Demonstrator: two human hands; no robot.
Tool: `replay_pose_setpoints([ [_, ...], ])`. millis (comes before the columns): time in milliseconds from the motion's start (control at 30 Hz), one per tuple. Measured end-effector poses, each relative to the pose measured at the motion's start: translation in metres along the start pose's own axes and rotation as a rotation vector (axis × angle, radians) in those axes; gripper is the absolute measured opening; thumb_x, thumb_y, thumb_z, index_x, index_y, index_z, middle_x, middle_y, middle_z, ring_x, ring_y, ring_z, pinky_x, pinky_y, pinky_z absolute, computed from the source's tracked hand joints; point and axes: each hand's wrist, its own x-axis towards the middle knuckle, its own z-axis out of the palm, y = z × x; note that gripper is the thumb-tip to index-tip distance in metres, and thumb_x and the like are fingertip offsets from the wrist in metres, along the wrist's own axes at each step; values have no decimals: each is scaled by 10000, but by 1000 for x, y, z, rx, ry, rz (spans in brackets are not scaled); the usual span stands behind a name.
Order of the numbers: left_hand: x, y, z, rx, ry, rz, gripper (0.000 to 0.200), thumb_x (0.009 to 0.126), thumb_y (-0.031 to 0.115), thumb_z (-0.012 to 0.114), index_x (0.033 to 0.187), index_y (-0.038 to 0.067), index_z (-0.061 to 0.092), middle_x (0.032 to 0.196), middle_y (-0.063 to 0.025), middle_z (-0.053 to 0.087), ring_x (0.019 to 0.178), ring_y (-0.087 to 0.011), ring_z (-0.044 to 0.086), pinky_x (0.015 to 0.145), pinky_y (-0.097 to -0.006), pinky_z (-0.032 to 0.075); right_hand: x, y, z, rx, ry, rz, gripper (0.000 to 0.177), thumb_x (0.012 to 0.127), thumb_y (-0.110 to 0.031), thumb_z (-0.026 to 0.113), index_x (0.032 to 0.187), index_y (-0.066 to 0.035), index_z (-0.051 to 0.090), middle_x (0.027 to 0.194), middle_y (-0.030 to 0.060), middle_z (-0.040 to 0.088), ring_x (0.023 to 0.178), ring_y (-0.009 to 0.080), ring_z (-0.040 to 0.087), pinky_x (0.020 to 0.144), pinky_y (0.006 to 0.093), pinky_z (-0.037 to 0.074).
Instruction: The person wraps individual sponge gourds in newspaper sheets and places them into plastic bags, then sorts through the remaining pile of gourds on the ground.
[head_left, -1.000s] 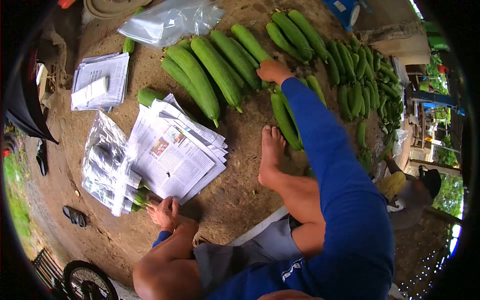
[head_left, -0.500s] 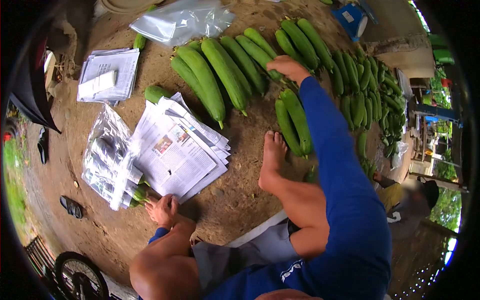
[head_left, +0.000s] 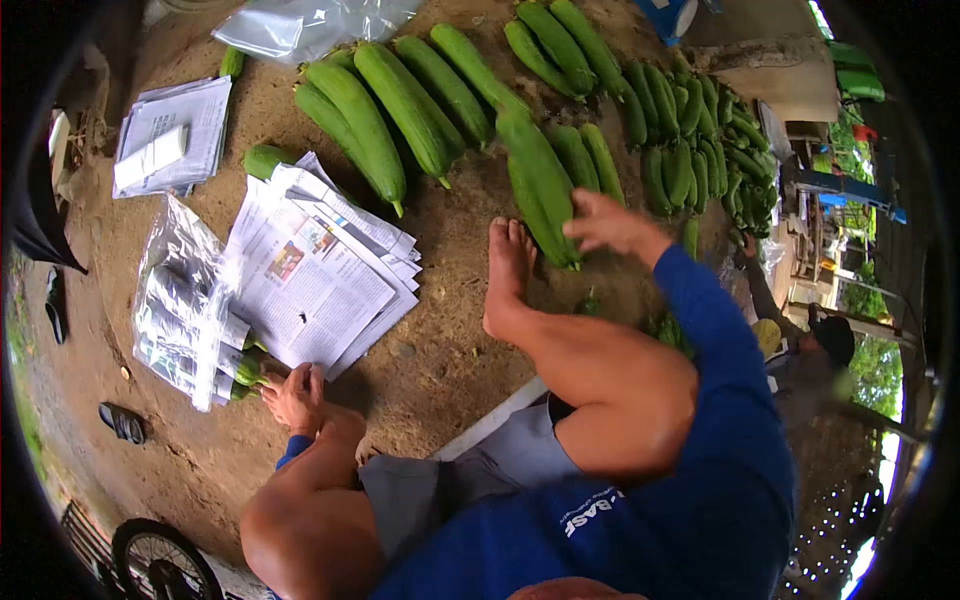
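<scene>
My right hand [head_left: 612, 224], blurred, has its fingers apart beside a long green gourd [head_left: 538, 172], fingertips right at its edge. That gourd is smeared by motion and overlaps others on the ground, close to my right foot [head_left: 509, 265]. My left hand [head_left: 293, 398] is low at the left, fingers curled, over my left foot. Its fingertips are by the green ends of gourds [head_left: 248, 372] poking out of a clear plastic bag [head_left: 180, 300]; I cannot tell what they grip. A stack of newspaper sheets [head_left: 320, 270] lies beyond that hand.
Large gourds [head_left: 405, 105] lie in a row ahead, with many smaller ones [head_left: 690, 110] at the right. Another newspaper pile [head_left: 170, 125] and clear plastic sheeting [head_left: 310, 25] are at the back left. A person [head_left: 815, 345] sits at far right; a sandal [head_left: 122, 422] lies left.
My right hand has moved toward me from the row, and a gourd has come with it to beside my right foot. The fingers have spread. My left hand remains by the bag.
</scene>
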Motion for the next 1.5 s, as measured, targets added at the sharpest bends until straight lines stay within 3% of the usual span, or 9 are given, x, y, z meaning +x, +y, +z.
replay_pose_setpoints([
  [300,-3,6,-8,22,25,-10,278,856,472,700,1046,283,774,1230,-210,609,1197,-552,451,1092,-620,327,-9,87,76,-177,166,44,622,922,-186,702,1450,3,434,1362,119,570,1054,206,625,691,358,582],
  [567,-6,14,-10,50,131,18,269,844,456,709,1044,291,779,1197,-227,589,1187,-556,453,1095,-627,324,-7,-13,65,-871,129,-67,312,932,-270,616,1131,-30,636,998,228,687,930,428,662,810,526,514],
  [667,-3,7,-5,46,91,17,268,841,455,708,1042,293,779,1204,-226,592,1188,-554,454,1101,-630,315,41,-60,37,-875,342,-596,214,927,-233,604,1017,-42,638,814,200,663,750,429,622,679,512,480],
  [733,-5,9,-6,46,131,33,265,843,454,704,1033,285,779,1163,-204,627,1180,-541,466,1109,-628,305,74,-114,30,-791,362,-638,295,903,-247,615,1092,-23,651,957,215,685,913,477,636,797,560,497],
  [800,-3,13,-17,-49,-33,-20,277,871,438,695,1090,278,754,1332,-275,514,1249,-578,414,1131,-631,275,126,-139,24,-774,473,-752,409,920,-286,635,1176,32,601,807,192,667,709,409,647,653,514,509],
  [900,-2,18,-26,-66,-112,-53,287,892,432,685,1127,274,737,1428,-328,449,1286,-598,397,1142,-634,256,141,-199,36,-626,319,-229,711,945,-367,662,1430,98,429,721,121,600,574,228,574,496,401,428],
  [1000,-2,17,-25,-55,-99,-58,293,897,437,679,1133,273,736,1407,-341,468,1301,-611,377,1139,-638,259,188,-192,37,-344,238,-202,887,894,-345,739,1522,98,296,736,81,588,551,150,545,441,317,391],
  [1133,0,21,-30,-42,-113,-52,302,899,440,675,1145,274,731,1396,-352,483,1321,-630,348,1138,-637,264,210,-186,38,-473,255,-262,554,847,-303,755,1147,103,526,809,137,643,539,211,589,462,382,490],
  [1500,-2,18,-34,-126,-150,-114,314,895,431,673,1154,262,729,1332,-270,553,1298,-570,376,1124,-606,289,61,-179,18,-433,147,-182,556,881,-356,743,1102,115,547,861,129,612,557,168,636,498,337,540],
])
